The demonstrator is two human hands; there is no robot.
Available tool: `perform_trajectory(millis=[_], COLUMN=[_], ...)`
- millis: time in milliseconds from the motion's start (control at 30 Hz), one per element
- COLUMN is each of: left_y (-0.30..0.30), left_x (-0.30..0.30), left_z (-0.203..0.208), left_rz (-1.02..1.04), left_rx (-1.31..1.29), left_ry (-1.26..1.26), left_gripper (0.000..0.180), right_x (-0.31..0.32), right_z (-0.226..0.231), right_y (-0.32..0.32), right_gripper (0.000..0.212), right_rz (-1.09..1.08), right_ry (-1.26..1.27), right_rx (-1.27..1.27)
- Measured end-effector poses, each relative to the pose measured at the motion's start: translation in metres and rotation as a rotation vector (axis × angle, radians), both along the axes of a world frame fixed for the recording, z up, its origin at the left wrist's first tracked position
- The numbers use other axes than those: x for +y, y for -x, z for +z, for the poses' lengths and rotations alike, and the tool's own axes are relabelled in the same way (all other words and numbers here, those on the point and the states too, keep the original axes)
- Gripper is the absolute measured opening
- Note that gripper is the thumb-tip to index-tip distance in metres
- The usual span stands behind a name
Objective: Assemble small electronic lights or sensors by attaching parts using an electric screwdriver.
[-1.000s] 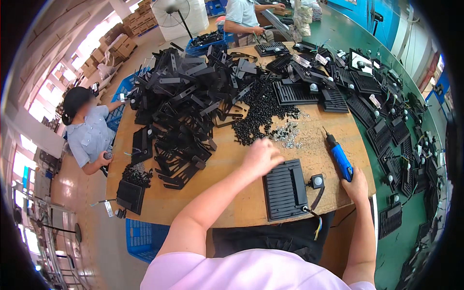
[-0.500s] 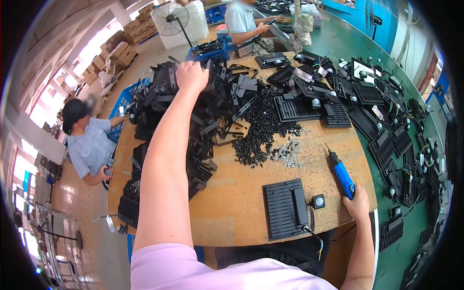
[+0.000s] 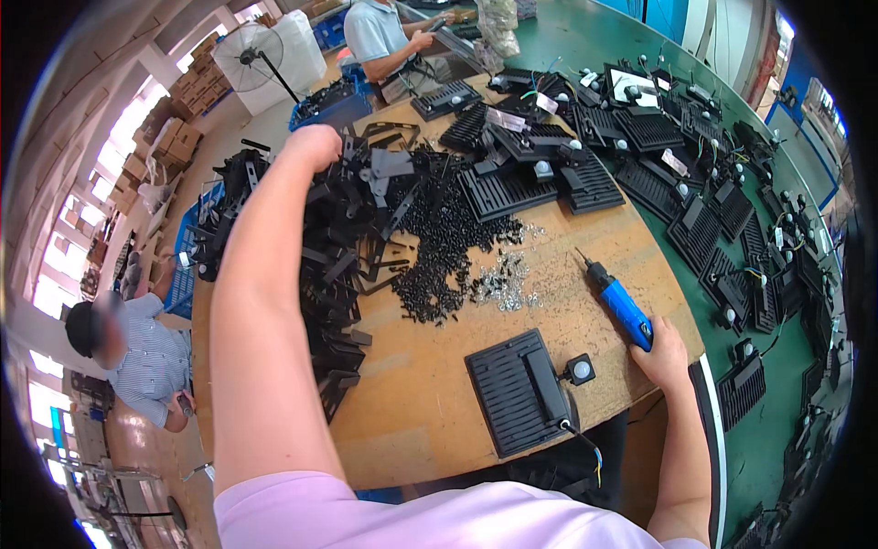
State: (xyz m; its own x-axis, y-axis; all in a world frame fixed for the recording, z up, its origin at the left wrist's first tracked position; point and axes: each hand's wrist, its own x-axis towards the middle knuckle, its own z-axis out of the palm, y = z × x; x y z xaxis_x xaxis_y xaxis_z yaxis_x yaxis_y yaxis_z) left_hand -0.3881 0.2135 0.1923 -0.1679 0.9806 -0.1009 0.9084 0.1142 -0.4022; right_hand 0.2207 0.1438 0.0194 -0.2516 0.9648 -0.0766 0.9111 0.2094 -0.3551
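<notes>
My left arm reaches across the wooden table to a heaped pile of black metal brackets point(image 3: 329, 274). My left hand point(image 3: 315, 146) is at the far part of the pile, fingers curled; what they hold, if anything, is hidden. At the right edge of the table my right hand point(image 3: 662, 355) grips a blue electric screwdriver point(image 3: 626, 311), its bit pointing away from me. Left of it, near me, lies a black finned floodlight housing point(image 3: 515, 393) with a small sensor point(image 3: 579, 369) beside it and a cable at its near corner.
Black screws point(image 3: 439, 247) and silvery small hardware point(image 3: 503, 282) lie mid-table. More floodlights point(image 3: 649, 128) crowd the far side and the green bench point(image 3: 681, 457) at right. A blue basket point(image 3: 331, 105) stands beyond the brackets. Co-workers are at far left point(image 3: 137, 357) and ahead point(image 3: 375, 41).
The whole view has turned, so the table things appear further left. My left hand stays at the bracket pile. My right hand keeps its grip on the screwdriver.
</notes>
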Motion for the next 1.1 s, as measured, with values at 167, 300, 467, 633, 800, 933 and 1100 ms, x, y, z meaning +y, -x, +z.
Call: perform_trajectory(millis=[167,300,467,633,800,933,1100], left_y=[-0.009,-0.005,-0.023,-0.091,-0.162,-0.191,-0.214], left_x=[-0.017,-0.062,-0.139,-0.225,-0.270,-0.276,-0.267], left_z=[0.036,0.064,0.075,0.057,-0.008,-0.089,-0.150], left_rz=[0.021,0.029,-0.123,-0.196,-0.311,-0.392,-0.405], left_rx=[-0.315,-0.385,-0.396,-0.649,-1.056,-1.109,-1.102], left_ry=[0.018,0.010,-0.190,-0.277,-0.169,0.001,0.034], left_gripper=[0.020,0.017,0.017,0.007,0.010,0.010,0.012], right_x=[-0.002,-0.006,-0.003,0.003,0.004,0.009,0.000], right_z=[0.003,0.005,0.001,-0.009,-0.005,-0.007,0.000], right_y=[0.000,0.000,-0.003,-0.012,-0.004,-0.002,-0.006], right_gripper=[0.043,0.044,0.043,0.042,0.043,0.045,0.049], right_rz=[-0.006,0.006,0.017,0.024,0.042,0.053,0.026], right_ry=[-0.017,-0.034,-0.004,-0.049,-0.059,-0.053,-0.009], right_rx=[0.006,0.012,-0.004,0.003,-0.029,-0.053,-0.052])
